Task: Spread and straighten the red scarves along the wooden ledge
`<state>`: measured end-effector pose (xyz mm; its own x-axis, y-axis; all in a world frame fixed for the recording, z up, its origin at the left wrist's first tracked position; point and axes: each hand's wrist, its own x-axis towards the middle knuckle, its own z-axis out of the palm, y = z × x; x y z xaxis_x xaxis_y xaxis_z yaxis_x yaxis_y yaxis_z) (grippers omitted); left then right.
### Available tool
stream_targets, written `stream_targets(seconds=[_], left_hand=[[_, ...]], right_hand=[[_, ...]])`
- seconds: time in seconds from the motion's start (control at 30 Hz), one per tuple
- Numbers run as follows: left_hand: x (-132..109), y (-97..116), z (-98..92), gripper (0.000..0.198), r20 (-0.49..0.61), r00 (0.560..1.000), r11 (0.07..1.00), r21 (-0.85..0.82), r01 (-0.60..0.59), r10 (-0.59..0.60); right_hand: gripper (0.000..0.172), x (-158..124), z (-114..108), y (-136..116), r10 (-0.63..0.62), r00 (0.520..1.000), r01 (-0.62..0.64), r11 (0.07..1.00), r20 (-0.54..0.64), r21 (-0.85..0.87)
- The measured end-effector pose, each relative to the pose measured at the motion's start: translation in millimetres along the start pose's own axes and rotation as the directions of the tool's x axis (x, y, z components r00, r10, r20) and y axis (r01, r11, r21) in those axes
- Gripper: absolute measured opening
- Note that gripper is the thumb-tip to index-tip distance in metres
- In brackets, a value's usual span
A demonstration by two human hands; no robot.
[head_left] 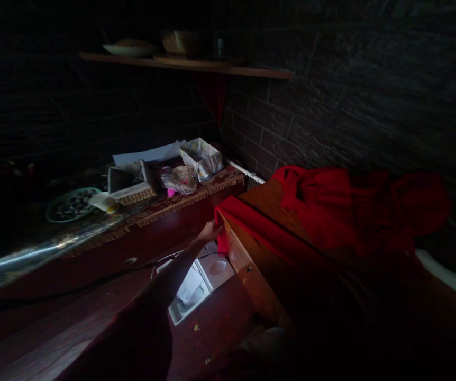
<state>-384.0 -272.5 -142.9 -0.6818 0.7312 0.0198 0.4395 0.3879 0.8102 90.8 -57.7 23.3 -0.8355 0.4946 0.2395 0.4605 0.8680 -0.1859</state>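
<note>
Pinching red cloth (247, 215) at wooden table (239, 253) corner, left hand (211, 231) nearly closed; floor (216, 325) gap alongside; right hand unseen.

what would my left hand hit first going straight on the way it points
The red cloth draped over the corner of the wooden table; your left hand appears to touch its edge. The wood likely comes next, though depth is hard to judge.

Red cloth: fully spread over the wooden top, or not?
Not fully: the red cloth lies bunched near the wall, a strip reaches the left hand, and bare wood shows between.
</note>
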Motion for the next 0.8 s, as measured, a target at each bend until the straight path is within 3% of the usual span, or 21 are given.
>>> stream_targets(seconds=[0.2, 0.4, 0.63, 0.8], left_hand=[[20, -11, 8.4, 0.029, -0.050, 0.998, 0.999, 0.026, 0.039, -0.038], [23, -13, 11.8, 0.033, -0.019, 0.999, 0.999, -0.019, 0.025, -0.026], [10, -6, -12.5, 0.062, 0.023, 0.998, 0.994, -0.095, -0.057, 0.059], [15, 3, -17.9, 0.059, 0.044, 0.999, 1.000, -0.022, 0.002, -0.001]], right_hand=[[0.038, -2, 4, -1, -0.016, 0.999, 0.016, 1.000, -0.032, -0.023], [0.041, -2, 9, 4, -0.024, 0.999, 0.023, 0.999, -0.041, -0.025], [0.041, -5, 12, 8, -0.024, 0.999, 0.024, 1.000, -0.042, -0.007], [0.038, -6, 14, 10, -0.042, 0.998, 0.043, 0.999, -0.053, 0.023]])
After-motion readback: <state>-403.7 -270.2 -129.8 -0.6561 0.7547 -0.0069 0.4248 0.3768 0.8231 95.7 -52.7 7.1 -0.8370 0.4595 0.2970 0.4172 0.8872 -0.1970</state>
